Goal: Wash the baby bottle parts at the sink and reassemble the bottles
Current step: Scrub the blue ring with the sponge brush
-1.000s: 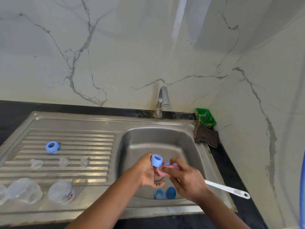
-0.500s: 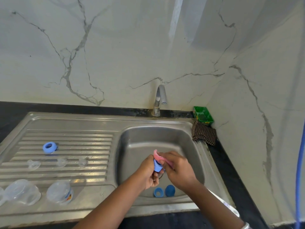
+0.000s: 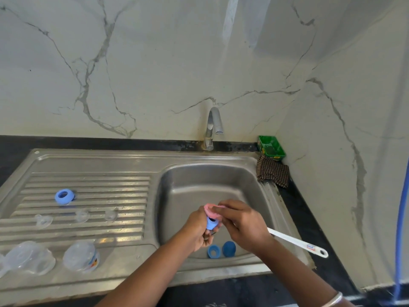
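Observation:
Over the sink basin [image 3: 199, 180] my left hand [image 3: 197, 229] grips a blue bottle ring [image 3: 212, 222]. My right hand [image 3: 241, 224] holds a bottle brush with a white handle [image 3: 296, 242]; its pink sponge head [image 3: 211, 210] lies against the ring. Two more blue parts [image 3: 221, 250] sit on the basin floor near the front wall. On the ribbed drainboard [image 3: 88, 185] lie another blue ring [image 3: 64, 196], three clear nipples [image 3: 81, 216], and clear bottles and caps [image 3: 80, 257] at the front left.
A steel tap [image 3: 213, 127] stands behind the basin with no water running. A green soap tray [image 3: 271, 148] and a brown checked cloth [image 3: 273, 170] sit in the back right corner. A blue hose [image 3: 401, 218] hangs at the right edge.
The ring in my left hand has turned from hole-up to hole facing me and dropped lower. The pink sponge head moved from under it to over its top.

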A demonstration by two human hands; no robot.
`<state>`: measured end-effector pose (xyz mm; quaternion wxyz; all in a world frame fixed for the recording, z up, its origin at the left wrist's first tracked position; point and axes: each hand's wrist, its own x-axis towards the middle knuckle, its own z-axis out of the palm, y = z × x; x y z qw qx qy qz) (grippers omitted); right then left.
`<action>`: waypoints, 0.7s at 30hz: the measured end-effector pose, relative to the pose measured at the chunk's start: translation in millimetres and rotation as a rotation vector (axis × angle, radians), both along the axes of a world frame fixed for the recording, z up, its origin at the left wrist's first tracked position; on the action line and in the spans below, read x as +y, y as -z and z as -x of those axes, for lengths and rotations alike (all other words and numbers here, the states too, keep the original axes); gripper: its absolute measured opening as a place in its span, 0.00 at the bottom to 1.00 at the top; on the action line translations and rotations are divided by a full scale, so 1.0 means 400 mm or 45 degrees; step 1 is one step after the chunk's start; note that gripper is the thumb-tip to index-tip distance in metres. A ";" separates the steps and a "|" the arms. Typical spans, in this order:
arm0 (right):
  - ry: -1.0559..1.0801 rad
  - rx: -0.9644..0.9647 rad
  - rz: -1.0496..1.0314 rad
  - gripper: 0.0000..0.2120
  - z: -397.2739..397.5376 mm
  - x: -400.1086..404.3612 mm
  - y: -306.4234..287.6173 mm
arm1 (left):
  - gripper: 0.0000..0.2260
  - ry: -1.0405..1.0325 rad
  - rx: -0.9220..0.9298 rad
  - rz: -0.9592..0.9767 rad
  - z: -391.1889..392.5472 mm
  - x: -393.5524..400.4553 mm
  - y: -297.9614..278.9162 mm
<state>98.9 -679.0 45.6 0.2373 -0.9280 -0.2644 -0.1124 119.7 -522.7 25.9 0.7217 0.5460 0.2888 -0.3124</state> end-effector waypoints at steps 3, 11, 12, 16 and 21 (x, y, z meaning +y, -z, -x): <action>0.105 0.093 -0.072 0.17 0.000 0.028 0.010 | 0.17 -0.096 -0.037 0.007 0.000 -0.004 0.000; 0.242 0.427 -0.286 0.15 0.046 0.042 0.070 | 0.17 -0.311 -0.151 -0.102 -0.016 0.006 0.029; 0.283 0.476 -0.354 0.13 0.042 0.043 0.071 | 0.17 -0.274 -0.168 -0.127 -0.016 0.001 0.033; 0.417 0.584 -0.607 0.08 -0.004 0.043 0.053 | 0.17 -0.136 -0.243 -0.146 -0.009 -0.037 0.052; 0.437 0.745 -0.492 0.12 -0.039 -0.007 0.084 | 0.21 -0.133 -0.319 -0.221 -0.059 -0.032 0.083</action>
